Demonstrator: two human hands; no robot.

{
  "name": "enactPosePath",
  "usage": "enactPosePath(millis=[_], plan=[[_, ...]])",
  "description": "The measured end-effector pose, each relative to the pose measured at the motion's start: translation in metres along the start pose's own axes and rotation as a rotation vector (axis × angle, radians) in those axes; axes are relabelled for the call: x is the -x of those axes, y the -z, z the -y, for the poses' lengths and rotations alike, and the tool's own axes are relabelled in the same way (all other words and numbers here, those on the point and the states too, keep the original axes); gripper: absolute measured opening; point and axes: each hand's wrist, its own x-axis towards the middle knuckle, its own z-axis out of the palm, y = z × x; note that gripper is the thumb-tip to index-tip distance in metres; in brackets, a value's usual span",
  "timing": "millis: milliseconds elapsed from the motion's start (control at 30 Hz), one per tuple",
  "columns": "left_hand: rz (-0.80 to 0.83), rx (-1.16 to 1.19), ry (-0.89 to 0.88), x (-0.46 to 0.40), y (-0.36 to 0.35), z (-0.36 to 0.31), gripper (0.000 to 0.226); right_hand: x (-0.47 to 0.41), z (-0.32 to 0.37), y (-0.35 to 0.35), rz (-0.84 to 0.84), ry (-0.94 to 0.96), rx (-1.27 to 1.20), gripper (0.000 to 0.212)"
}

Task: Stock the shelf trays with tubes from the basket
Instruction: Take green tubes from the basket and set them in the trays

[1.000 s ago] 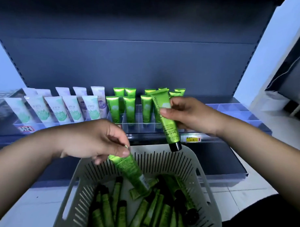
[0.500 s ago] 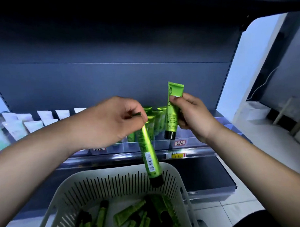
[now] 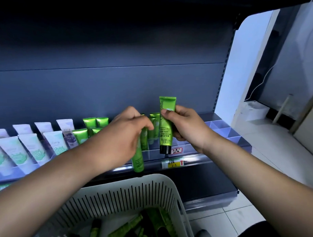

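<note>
My left hand point(image 3: 124, 135) grips a green tube point(image 3: 138, 160) by its upper part; the tube hangs cap down in front of the shelf edge. My right hand point(image 3: 186, 124) pinches a second green tube point(image 3: 165, 125), upright with its black cap at the bottom, just in front of the clear shelf tray point(image 3: 222, 132). Several green tubes point(image 3: 95, 123) stand in the tray behind my hands. The white slotted basket point(image 3: 160, 187) sits below, holding several more green tubes point(image 3: 124, 231).
Pale mint and lilac tubes point(image 3: 34, 147) fill the tray's left part. Its right compartments stand bare. A yellow price tag point(image 3: 172, 164) sits on the shelf rail. A dark upper shelf overhangs. White floor tiles and a wall lie to the right.
Both hands have risen from the basket to the shelf front, each carrying its tube. The left-hand tube came out of the basket and now hangs at the shelf edge.
</note>
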Motion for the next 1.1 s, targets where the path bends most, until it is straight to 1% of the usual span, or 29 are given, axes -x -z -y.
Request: enactPosePath(millis=[67, 133, 200, 300, 367, 400, 467, 500, 600, 667, 733, 867, 1100], plan=[[-0.018, 0.054, 0.059, -0.006, 0.001, 0.002, 0.038, -0.004, -0.006, 0.005, 0.022, 0.020, 0.039, 0.020], [-0.015, 0.119, 0.173, -0.013, 0.000, 0.005, 0.039, -0.010, -0.013, 0.012, 0.045, 0.033, 0.092, 0.015], [-0.021, 0.225, 0.265, -0.022, -0.003, 0.008, 0.036, -0.018, -0.019, 0.020, 0.050, 0.028, 0.148, 0.014], [-0.103, 0.360, 0.295, -0.037, -0.009, 0.014, 0.018, -0.033, -0.022, 0.033, 0.009, 0.040, 0.320, 0.031], [-0.154, 0.432, 0.313, -0.049, -0.013, 0.019, 0.016, -0.045, -0.023, 0.042, -0.012, 0.064, 0.424, 0.041], [-0.170, 0.470, 0.323, -0.055, -0.014, 0.022, 0.016, -0.052, -0.025, 0.045, -0.003, 0.088, 0.450, 0.038], [-0.181, 0.516, 0.324, -0.068, -0.017, 0.026, 0.016, -0.067, -0.031, 0.049, 0.016, 0.138, 0.495, 0.026], [-0.180, 0.520, 0.319, -0.074, -0.018, 0.029, 0.016, -0.074, -0.034, 0.050, 0.017, 0.160, 0.510, 0.021], [-0.165, 0.531, 0.303, -0.092, -0.027, 0.036, 0.015, -0.091, -0.041, 0.049, 0.018, 0.161, 0.497, 0.018], [-0.153, 0.524, 0.298, -0.100, -0.034, 0.039, 0.014, -0.099, -0.043, 0.046, 0.045, 0.152, 0.495, 0.020], [-0.134, 0.497, 0.290, -0.107, -0.043, 0.041, 0.012, -0.105, -0.047, 0.043, 0.065, 0.127, 0.560, 0.026], [-0.052, 0.447, 0.270, -0.112, -0.057, 0.046, 0.014, -0.111, -0.058, 0.037, 0.127, 0.113, 0.633, 0.033], [0.005, 0.320, 0.255, -0.111, -0.079, 0.058, 0.013, -0.114, -0.087, 0.033, 0.220, 0.073, 0.728, 0.027]])
